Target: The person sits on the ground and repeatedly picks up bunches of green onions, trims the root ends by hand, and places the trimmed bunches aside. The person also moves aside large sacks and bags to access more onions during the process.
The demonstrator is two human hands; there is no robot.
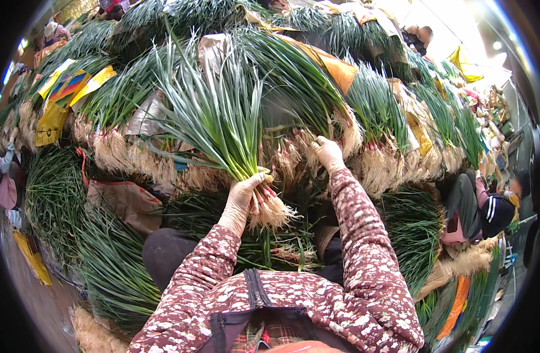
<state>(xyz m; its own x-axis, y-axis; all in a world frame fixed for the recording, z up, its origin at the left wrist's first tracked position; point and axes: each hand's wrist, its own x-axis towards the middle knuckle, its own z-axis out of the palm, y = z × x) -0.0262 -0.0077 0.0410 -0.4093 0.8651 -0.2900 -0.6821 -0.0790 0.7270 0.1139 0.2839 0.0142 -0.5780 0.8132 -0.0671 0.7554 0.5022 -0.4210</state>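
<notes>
My left hand (242, 196), in what looks like a thin pale glove, is closed around a bunch of green garlic or scallion plants (239, 145). The long flat leaves fan upward from the fist. Below it hang pinkish stem bases and pale stringy roots (272, 212). My right hand (328, 153), similarly covered, reaches forward to the root ends of the heaped plants (296, 150). Its fingers are curled at the roots; whether they pinch a stalk is unclear. Between my knees lie loose plants (292, 253) with their roots showing.
Stacked bundles (376, 114) line the front, roots towards me. More leaves lie at left (115, 260) and right (411, 234), beside a woven sack (124, 203). A person (482, 207) sits at right, another (7, 176) at far left. Orange sheeting (327, 61) lies among bundles.
</notes>
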